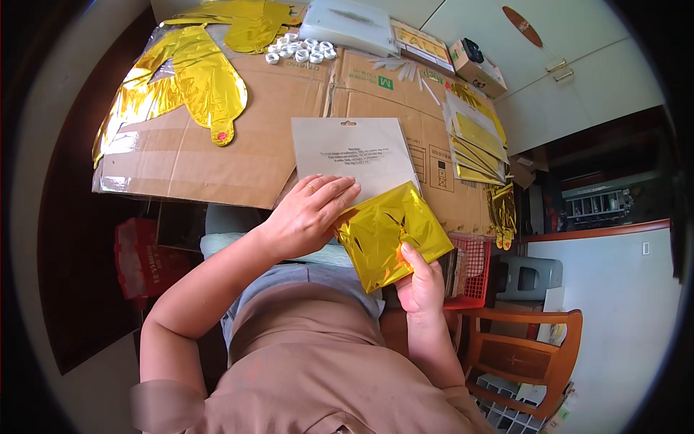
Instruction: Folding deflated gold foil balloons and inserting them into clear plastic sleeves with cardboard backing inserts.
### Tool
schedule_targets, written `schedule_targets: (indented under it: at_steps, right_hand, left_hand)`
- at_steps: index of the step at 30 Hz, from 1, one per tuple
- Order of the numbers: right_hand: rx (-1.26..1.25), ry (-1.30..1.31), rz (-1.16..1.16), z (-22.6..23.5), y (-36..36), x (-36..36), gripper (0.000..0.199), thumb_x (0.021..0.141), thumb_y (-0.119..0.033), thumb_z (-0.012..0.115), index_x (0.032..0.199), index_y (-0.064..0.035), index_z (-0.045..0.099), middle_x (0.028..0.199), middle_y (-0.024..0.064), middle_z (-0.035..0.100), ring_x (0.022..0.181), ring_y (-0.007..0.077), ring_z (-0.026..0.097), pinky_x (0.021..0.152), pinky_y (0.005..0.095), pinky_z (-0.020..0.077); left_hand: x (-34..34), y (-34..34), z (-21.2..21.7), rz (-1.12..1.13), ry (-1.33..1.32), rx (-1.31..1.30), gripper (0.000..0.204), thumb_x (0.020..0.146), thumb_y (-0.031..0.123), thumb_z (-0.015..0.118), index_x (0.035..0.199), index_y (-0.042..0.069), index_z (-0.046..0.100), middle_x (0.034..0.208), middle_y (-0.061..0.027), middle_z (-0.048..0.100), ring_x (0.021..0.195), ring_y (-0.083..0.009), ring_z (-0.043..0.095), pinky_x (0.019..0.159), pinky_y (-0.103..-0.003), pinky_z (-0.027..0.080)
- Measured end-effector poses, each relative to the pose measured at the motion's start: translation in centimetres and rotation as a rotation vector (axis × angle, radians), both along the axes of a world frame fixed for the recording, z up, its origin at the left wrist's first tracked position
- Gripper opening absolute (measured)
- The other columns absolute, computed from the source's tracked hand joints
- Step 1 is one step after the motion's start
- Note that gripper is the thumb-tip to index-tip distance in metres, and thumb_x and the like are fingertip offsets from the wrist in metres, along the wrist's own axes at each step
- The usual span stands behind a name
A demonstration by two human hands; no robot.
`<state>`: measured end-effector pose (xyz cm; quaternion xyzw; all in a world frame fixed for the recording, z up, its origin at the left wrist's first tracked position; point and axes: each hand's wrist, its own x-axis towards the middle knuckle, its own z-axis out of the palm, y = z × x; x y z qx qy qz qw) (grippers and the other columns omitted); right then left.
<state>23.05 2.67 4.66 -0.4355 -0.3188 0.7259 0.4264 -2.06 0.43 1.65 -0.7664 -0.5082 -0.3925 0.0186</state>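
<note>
Folded gold foil balloon (390, 233) sits just below the grey packaging sleeve (354, 153). Right hand (421, 283) grip pinches its lower edge; left hand (309, 211) lies flat, open, touching it. Mid-step: packing; next needs sliding foil into sleeve mouth.

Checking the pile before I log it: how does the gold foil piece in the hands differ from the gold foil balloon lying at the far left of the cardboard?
The folded foil piece is a compact square; the flat balloon is spread out, long and rounded. The right hand holds the piece and the left hand touches it; the balloon lies untouched. Both are shiny gold.
</note>
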Motion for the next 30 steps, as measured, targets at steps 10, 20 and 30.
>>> schedule_targets:
  at_steps: [10, 20, 30]
  right_hand:
    - [0.052, -0.045, -0.095, -1.9, 0.3, -2.8, 0.038, 0.098, -0.007, 0.063, 0.135, -0.0065, 0.056, 0.121, 0.0060, 0.066, 0.106, 0.0209, 0.068, 0.089, 0.0426, 0.0592]
    - [-0.034, 0.079, 0.006, -0.5, 1.5, -6.4, 0.038, 0.100, -0.013, 0.063, 0.137, -0.0054, 0.055, 0.126, 0.0083, 0.065, 0.106, 0.0222, 0.070, 0.082, 0.0415, 0.0637]
    - [-0.113, 0.040, 0.105, -1.9, 2.7, -6.5, 0.043, 0.099, -0.019, 0.066, 0.138, -0.0044, 0.053, 0.125, 0.0096, 0.065, 0.106, 0.0247, 0.071, 0.083, 0.0452, 0.0632]
  left_hand:
    - [0.9, -0.5, 0.6, 0.079, 0.236, -0.007, 0.061, 0.075, 0.012, 0.072, 0.134, 0.002, 0.060, 0.136, -0.0123, 0.057, 0.128, -0.0293, 0.055, 0.109, -0.050, 0.043]
    - [0.6, -0.5, -0.1, 0.097, 0.220, -0.013, 0.052, 0.086, 0.013, 0.060, 0.137, 0.003, 0.057, 0.138, -0.0126, 0.054, 0.132, -0.0302, 0.051, 0.114, -0.054, 0.037]
    - [-0.4, -0.8, -1.0, 0.089, 0.139, -0.017, 0.056, 0.083, 0.007, 0.065, 0.138, 0.003, 0.058, 0.137, -0.0123, 0.056, 0.134, -0.0314, 0.051, 0.116, -0.056, 0.034]
